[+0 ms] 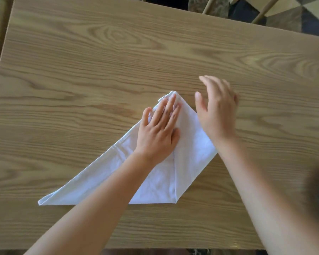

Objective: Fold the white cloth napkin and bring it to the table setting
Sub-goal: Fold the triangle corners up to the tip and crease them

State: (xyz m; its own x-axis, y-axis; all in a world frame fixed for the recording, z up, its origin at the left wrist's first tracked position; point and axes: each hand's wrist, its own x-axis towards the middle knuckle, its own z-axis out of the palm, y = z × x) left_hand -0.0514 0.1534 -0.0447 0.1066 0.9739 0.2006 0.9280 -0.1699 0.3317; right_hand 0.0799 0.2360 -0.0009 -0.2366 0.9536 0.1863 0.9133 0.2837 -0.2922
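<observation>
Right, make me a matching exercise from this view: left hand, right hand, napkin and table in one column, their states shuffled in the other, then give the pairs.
Column one:
1. left hand
2. right hand
3. white napkin
4. wooden table

Column two:
A. open and blurred, beside the cloth's right edge
B. light wood grain, carrying the cloth
C. pressed flat on the cloth, fingers toward its far point
D. lying part folded, a long corner stretching to the near left

Pairs: 1-C, 2-A, 3-D, 4-B
</observation>
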